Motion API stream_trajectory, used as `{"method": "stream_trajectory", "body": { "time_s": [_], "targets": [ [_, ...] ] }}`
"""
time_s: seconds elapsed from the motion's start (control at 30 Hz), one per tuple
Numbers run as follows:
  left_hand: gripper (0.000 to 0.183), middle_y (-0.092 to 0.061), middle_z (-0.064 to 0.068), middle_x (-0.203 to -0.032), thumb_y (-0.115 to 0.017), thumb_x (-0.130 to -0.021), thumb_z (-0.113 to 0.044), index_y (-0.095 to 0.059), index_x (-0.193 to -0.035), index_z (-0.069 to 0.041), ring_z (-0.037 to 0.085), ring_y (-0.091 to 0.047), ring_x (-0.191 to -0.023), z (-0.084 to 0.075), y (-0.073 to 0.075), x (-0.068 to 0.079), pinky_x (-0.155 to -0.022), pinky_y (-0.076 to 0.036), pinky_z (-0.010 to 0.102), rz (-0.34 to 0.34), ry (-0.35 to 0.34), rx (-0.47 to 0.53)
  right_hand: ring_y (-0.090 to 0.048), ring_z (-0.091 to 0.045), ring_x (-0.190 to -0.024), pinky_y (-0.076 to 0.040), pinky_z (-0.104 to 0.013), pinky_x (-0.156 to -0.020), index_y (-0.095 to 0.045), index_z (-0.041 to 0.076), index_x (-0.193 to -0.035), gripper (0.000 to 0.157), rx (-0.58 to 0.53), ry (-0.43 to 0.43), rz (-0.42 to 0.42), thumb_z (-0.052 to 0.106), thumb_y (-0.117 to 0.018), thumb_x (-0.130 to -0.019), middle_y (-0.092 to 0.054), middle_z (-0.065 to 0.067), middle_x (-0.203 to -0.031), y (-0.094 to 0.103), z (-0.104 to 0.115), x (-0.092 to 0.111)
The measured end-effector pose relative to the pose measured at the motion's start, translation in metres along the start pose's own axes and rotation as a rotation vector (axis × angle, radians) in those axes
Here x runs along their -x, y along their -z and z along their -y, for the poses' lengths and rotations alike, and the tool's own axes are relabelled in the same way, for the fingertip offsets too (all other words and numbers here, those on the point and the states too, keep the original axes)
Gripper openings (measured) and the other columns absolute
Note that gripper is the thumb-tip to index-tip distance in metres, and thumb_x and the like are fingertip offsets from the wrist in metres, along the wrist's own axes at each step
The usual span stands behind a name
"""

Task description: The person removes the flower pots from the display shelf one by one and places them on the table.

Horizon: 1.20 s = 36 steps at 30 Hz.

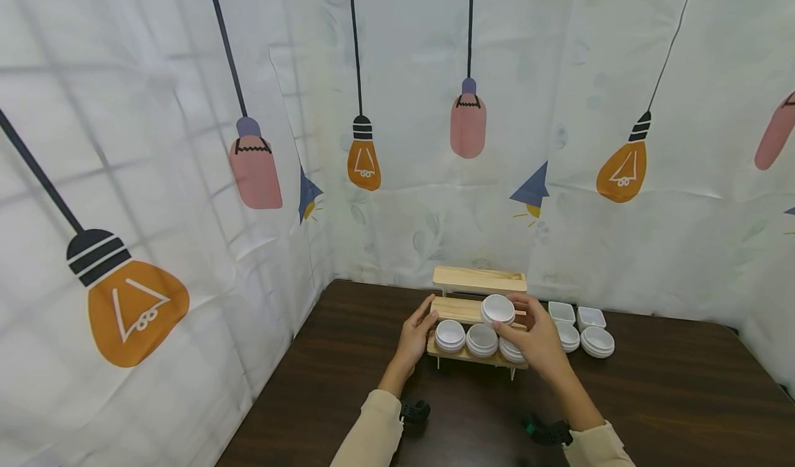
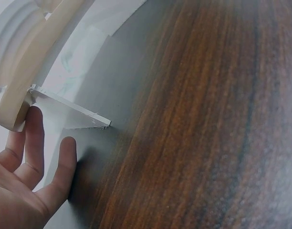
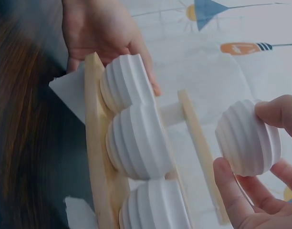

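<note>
Right hand [image 1: 537, 334]: pinching a white cup [image 1: 498, 309] near the wooden rack's [image 1: 478, 280] middle
Left hand [image 1: 408, 339]: gripping the rack's 9 o'clock end
Lowest shelf [image 1: 475, 359]: three cups [image 1: 482, 341]
Counter [image 1: 348, 356]: more white dishes [image 1: 597, 343], rack's 3 o'clock

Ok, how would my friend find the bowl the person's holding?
Find the tiered wooden stand on the dark table. Above its front shelf is a ribbed white bowl. Three similar bowls sit below; only this one is in the right hand's grip.
</note>
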<state>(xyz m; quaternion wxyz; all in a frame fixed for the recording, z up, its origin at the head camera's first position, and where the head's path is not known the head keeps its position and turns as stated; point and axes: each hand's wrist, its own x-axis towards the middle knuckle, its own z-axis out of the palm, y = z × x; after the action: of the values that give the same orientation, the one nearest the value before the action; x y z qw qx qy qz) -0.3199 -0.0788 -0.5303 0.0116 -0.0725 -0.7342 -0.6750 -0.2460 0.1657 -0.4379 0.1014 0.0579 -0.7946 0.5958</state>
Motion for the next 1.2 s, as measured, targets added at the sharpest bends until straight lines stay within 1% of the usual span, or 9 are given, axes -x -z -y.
{"method": "stream_trajectory", "body": {
  "time_s": [0.17, 0.37, 0.5, 0.6, 0.7, 0.77, 1.0, 1.03, 1.2],
  "targets": [
    [0.049, -0.070, 0.009, -0.125, -0.055, -0.105, -0.043, -0.048, -0.153, -0.036, 0.012, -0.061, -0.104, -0.001, 0.000, 0.001, -0.101, -0.046, 0.041, -0.006, 0.004, -0.007, -0.065, -0.012, -0.104, -0.054, -0.022, -0.077, -0.054, 0.008, -0.139, 0.059, 0.031, -0.018, -0.014, 0.017, -0.082, -0.088, -0.061, -0.019, -0.132, 0.010, -0.005, 0.003],
    [0.049, -0.069, 0.008, -0.129, -0.055, -0.106, -0.042, -0.048, -0.154, -0.034, 0.015, -0.061, -0.112, -0.001, 0.000, 0.000, -0.106, -0.045, 0.044, -0.007, -0.012, -0.014, -0.063, -0.002, -0.094, -0.054, -0.023, -0.074, -0.054, 0.008, -0.138, 0.058, 0.052, -0.022, -0.037, 0.018, -0.082, -0.089, -0.061, -0.018, -0.129, 0.021, -0.015, 0.007],
    [0.049, -0.070, 0.008, -0.125, -0.055, -0.106, -0.042, -0.048, -0.154, -0.034, 0.015, -0.061, -0.111, -0.001, 0.000, 0.000, -0.106, -0.046, 0.045, -0.007, -0.011, -0.011, -0.061, 0.000, -0.093, -0.053, -0.023, -0.071, -0.053, 0.006, -0.139, 0.060, 0.046, -0.016, -0.051, 0.018, -0.082, -0.088, -0.059, -0.013, -0.127, 0.028, -0.021, 0.011],
    [0.049, -0.069, 0.009, -0.124, -0.055, -0.105, -0.041, -0.048, -0.153, -0.035, 0.013, -0.061, -0.109, 0.000, 0.000, 0.000, -0.106, -0.046, 0.045, -0.008, -0.008, 0.000, -0.060, 0.000, -0.097, -0.054, -0.022, -0.073, -0.053, 0.005, -0.138, 0.058, 0.036, -0.010, -0.066, 0.016, -0.082, -0.089, -0.058, -0.004, -0.124, 0.034, -0.025, 0.015],
    [0.049, -0.069, 0.009, -0.127, -0.055, -0.106, -0.040, -0.048, -0.154, -0.033, 0.013, -0.060, -0.108, 0.000, -0.001, 0.000, -0.105, -0.046, 0.046, -0.013, -0.010, -0.003, -0.060, 0.001, -0.100, -0.055, -0.020, -0.076, -0.053, 0.004, -0.137, 0.056, 0.033, -0.009, -0.080, 0.016, -0.081, -0.089, -0.058, 0.007, -0.121, 0.041, -0.029, 0.018],
    [0.049, -0.069, 0.011, -0.127, -0.054, -0.106, -0.038, -0.047, -0.154, -0.031, 0.013, -0.060, -0.108, -0.001, -0.001, 0.001, -0.105, -0.046, 0.047, -0.016, -0.013, -0.006, -0.061, 0.002, -0.101, -0.055, -0.020, -0.078, -0.053, 0.004, -0.137, 0.056, 0.036, -0.012, -0.087, 0.016, -0.081, -0.090, -0.058, 0.011, -0.118, 0.045, -0.032, 0.020],
    [0.048, -0.068, 0.016, -0.127, -0.052, -0.109, -0.027, -0.045, -0.156, -0.023, 0.017, -0.061, -0.110, -0.011, -0.001, 0.004, -0.109, -0.043, 0.055, -0.006, -0.001, -0.001, -0.062, 0.004, -0.094, -0.054, -0.021, -0.075, -0.054, 0.005, -0.138, 0.058, 0.082, -0.030, -0.129, 0.020, -0.082, -0.089, -0.059, 0.014, -0.112, 0.057, -0.038, 0.026],
    [0.048, -0.068, 0.015, -0.127, -0.052, -0.109, -0.027, -0.045, -0.156, -0.023, 0.017, -0.061, -0.110, -0.011, -0.001, 0.004, -0.109, -0.043, 0.056, -0.005, -0.001, 0.000, -0.063, 0.003, -0.093, -0.054, -0.021, -0.075, -0.054, 0.005, -0.137, 0.057, 0.083, -0.029, -0.132, 0.019, -0.081, -0.089, -0.059, 0.015, -0.112, 0.058, -0.039, 0.027],
    [0.048, -0.069, 0.010, -0.126, -0.054, -0.107, -0.036, -0.047, -0.154, -0.034, 0.013, -0.060, -0.110, -0.005, -0.001, 0.002, -0.109, -0.044, 0.052, -0.017, -0.004, -0.007, -0.065, 0.002, -0.088, -0.054, -0.019, -0.072, -0.054, 0.003, -0.136, 0.054, 0.081, -0.019, -0.142, 0.016, -0.080, -0.090, -0.059, 0.017, -0.108, 0.065, -0.049, 0.033]
  ]
}}
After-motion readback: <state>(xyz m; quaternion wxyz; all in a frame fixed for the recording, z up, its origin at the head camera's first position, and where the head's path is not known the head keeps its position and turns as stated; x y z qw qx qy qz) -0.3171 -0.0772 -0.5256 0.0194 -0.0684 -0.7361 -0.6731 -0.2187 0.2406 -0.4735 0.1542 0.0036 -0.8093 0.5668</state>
